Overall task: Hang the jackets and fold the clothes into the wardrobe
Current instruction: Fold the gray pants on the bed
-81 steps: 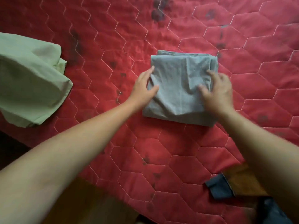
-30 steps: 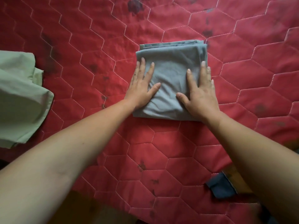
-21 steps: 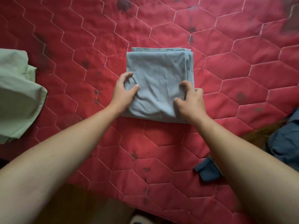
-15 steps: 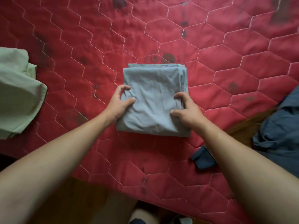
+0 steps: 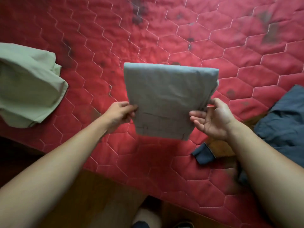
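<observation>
A folded grey-blue garment (image 5: 166, 99) is held up in the air above the red quilted bedspread (image 5: 213, 51). My left hand (image 5: 120, 112) pinches its left edge near the lower corner. My right hand (image 5: 212, 117) holds the right edge, palm turned up, fingers curled under the fabric and thumb at the side. The fold keeps a neat rectangular shape.
A crumpled pale green garment (image 5: 28, 86) lies at the left on the bed. A dark blue garment (image 5: 284, 122) lies at the right edge, with a loose dark blue end (image 5: 204, 155) near my right forearm. Wooden floor (image 5: 98, 203) and my feet show below.
The folded grey-blue garment was pressed flat on the bedspread, then gripped at both sides. Now both hands have lifted it off the bed and toward me.
</observation>
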The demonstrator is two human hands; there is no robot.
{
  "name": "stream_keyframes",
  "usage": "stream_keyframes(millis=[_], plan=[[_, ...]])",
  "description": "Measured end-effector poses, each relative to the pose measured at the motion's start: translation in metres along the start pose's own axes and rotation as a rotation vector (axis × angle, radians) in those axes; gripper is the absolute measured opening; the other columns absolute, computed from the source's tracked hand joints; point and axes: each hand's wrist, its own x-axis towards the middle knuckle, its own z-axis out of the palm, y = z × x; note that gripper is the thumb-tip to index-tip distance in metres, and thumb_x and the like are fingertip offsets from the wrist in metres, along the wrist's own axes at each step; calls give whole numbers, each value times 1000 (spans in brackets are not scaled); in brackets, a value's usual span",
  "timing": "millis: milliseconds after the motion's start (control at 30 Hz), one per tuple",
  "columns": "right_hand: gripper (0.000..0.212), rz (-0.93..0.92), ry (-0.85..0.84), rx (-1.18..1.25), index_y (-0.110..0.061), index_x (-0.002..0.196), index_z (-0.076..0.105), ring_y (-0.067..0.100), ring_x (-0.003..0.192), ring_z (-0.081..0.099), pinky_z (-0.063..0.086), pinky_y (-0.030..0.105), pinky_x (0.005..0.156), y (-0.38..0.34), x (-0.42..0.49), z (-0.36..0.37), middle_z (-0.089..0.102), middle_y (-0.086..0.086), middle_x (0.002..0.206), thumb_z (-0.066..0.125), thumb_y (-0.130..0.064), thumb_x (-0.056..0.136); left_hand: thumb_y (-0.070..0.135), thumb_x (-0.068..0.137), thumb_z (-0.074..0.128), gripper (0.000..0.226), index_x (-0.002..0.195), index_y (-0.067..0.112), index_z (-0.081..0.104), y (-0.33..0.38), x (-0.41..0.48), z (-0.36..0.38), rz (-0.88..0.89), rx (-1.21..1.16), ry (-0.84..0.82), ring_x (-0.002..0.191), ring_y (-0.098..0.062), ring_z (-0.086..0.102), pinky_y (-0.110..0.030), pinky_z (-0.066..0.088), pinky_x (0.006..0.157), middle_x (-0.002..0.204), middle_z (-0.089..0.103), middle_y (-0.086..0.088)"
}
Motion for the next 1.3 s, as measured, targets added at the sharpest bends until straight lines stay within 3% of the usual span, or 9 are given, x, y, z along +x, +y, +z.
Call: stream_keyframes(millis=[67,133,233,367,533,700,933,1133,1300], plan=[[69,10,28,-22,-7,112,59,24,67,74,59,28,51,4,10,2,76,15,82,29,-68,100,39,89,74,41,86,-1,67,-13,15,2,41,232,157,53,-15,40,-23,33,47,55,50,1],[69,8,103,-143,-11,109,54,29,82,75,62,34,60,14,25,3,76,18,92,29,-75,97,56,85,69,63,86,-6,65,-31,27,6,74,439,192,61,-16,51,-29,38,57,66,57,-1],[36,-192,311,-681,-17,111,52,26,84,63,48,38,75,40,47,2,64,12,98,54,-52,100,42,90,70,48,123,8,64,-54,36,13,32,621,240,112,-25,63,-37,48,94,119,66,-8],[63,-786,591,-1516,-13,143,50,45,134,40,41,55,107,73,75,2,43,25,144,69,-36,88,42,96,58,74,159,22,24,-60,37,41,334,1002,406,151,-36,16,-45,19,121,161,17,-19],[83,-824,484,-1989,-15,161,24,42,156,-6,3,70,120,80,118,13,1,18,170,35,-64,96,68,96,29,80,162,30,5,-70,75,67,621,1479,263,155,-35,-9,-56,6,124,168,-7,-19],[88,-555,396,-2057,-29,162,-9,39,151,-28,-11,70,117,68,146,12,-25,11,167,13,-79,93,71,95,25,79,162,35,3,-84,102,63,550,1501,230,155,-35,-14,-54,-2,125,168,-13,-18],[91,-677,374,-2007,-25,163,13,40,155,-13,8,70,120,88,116,-6,-7,18,170,20,-79,91,70,96,28,75,161,38,7,-96,60,62,464,1374,312,154,-32,-19,-56,0,124,167,-17,-18],[92,-697,368,-1957,-29,163,4,36,154,-20,5,68,120,102,121,-12,-15,13,170,25,-81,90,68,96,40,77,160,43,5,-111,58,59,465,1277,199,152,-28,-27,-51,-2,126,166,-24,-12],[86,-754,551,-1023,-26,159,27,39,155,8,11,39,124,107,96,4,3,27,165,75,-33,87,40,90,70,71,153,34,37,-102,48,59,369,679,322,155,-28,3,-33,11,123,165,-6,-15]])
